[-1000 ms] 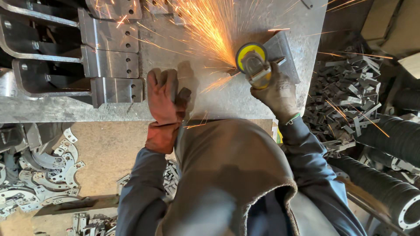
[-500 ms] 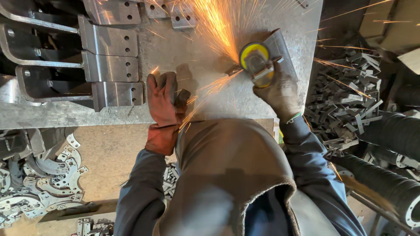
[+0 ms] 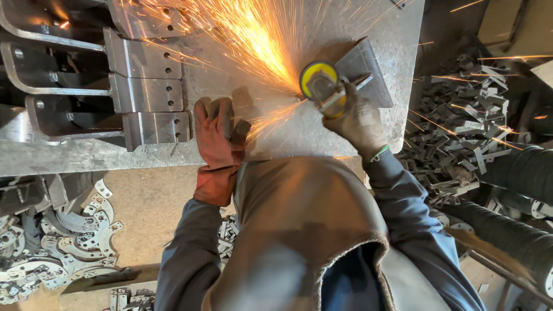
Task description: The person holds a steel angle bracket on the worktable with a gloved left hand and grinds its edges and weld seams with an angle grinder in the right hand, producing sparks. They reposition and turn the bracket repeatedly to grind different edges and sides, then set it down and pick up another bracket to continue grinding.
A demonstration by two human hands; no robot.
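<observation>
My left hand (image 3: 218, 133), in a red leather glove, presses a small dark metal piece (image 3: 240, 131) down on the steel table (image 3: 276, 135). My right hand (image 3: 358, 120), in a grey glove, grips an angle grinder (image 3: 324, 86) with a yellow disc. The disc meets metal just right of my left hand, and orange sparks (image 3: 253, 40) spray up and to the left. A brown leather apron (image 3: 299, 224) covers my front.
Steel brackets with drilled plates (image 3: 144, 92) lie in a row at the table's left. A flat steel plate (image 3: 363, 69) lies behind the grinder. Curved metal parts (image 3: 52, 247) are heaped on the floor at left, scrap strips (image 3: 461, 132) and dark tubes (image 3: 518, 173) at right.
The grinder stays at the same spot; the spark spray has grown wider and swings further to the upper left. My left hand remains pressed on the piece.
</observation>
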